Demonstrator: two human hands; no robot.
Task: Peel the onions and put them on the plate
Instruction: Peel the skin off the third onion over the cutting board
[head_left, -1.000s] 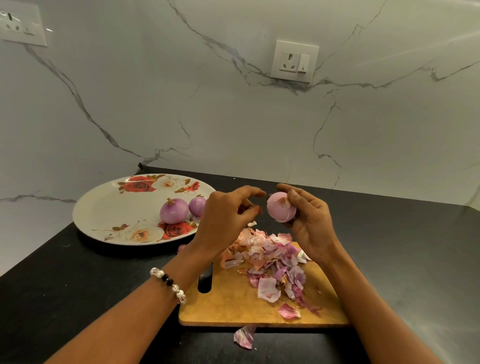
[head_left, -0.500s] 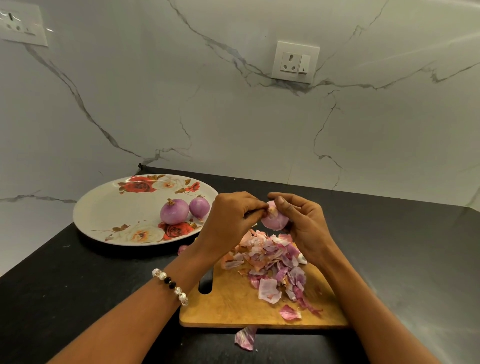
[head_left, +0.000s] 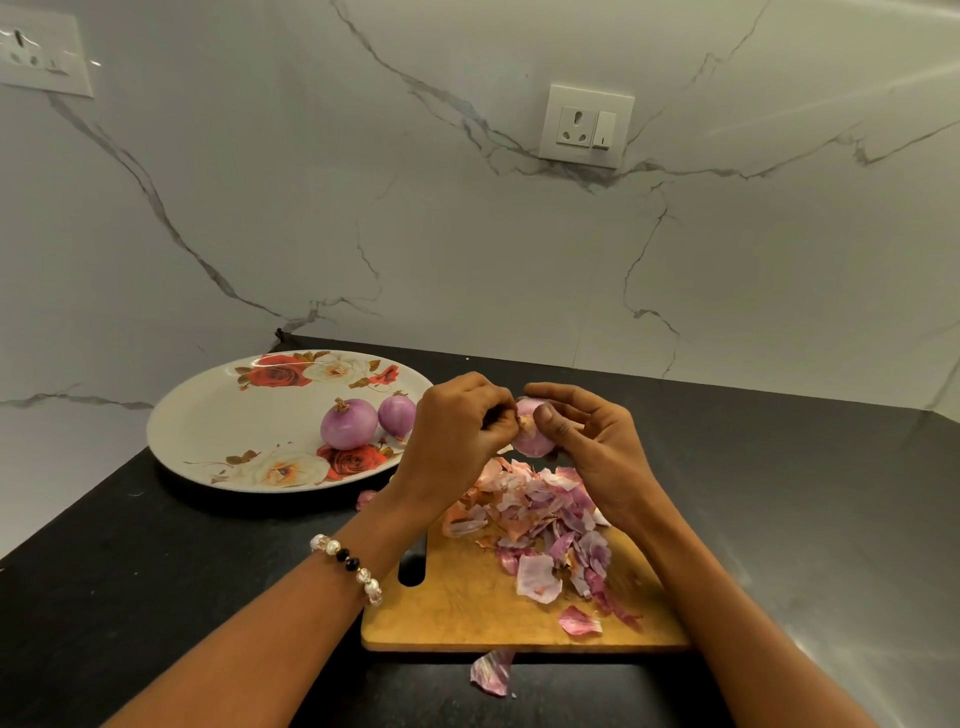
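Plate (head_left: 208, 441) with two peeled onions (head_left: 348, 423)

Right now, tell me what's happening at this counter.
A person is peeling an onion over a wooden cutting board. The right hand holds the onion while the left hand pinches at the skin near its top. A pile of peels lies on the board, with one stray peel on the black counter in front of it. Two peeled onions already sit on the floral plate to the left.
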